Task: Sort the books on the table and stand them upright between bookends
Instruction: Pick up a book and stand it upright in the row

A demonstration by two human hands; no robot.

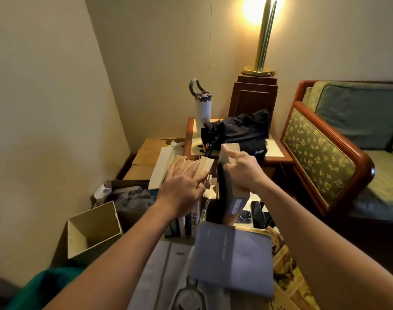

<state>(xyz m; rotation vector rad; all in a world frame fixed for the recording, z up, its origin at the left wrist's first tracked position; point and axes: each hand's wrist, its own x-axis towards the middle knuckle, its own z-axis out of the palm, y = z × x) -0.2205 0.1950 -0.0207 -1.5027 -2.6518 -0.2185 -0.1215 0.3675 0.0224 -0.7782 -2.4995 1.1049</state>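
1. Lamp (263, 41): shiny brass-gold stem and base.
2. Water bottle (202, 110): white body, dark grey lid.
3. Bag (238, 130): black, small white lettering.
4. Sofa arm (318, 157): olive-green panel, yellow leaf pattern, reddish-brown wood frame.
5. Cushion (356, 113): plain teal.
6. Flat book (233, 258): slate blue-grey cover.
7. Upright book (234, 206): dark cover, blue and orange spine, tan page edges.
8. Open box (92, 229): pale tan cardboard.

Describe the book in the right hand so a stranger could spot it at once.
Below the brass lamp, a wooden side table carries a black bag. Right in front of that bag, the right hand grips a thick book upright by its top. Unlike the pale-edged row under the left hand, it stands alone, with a dark cover and blue-orange spine.
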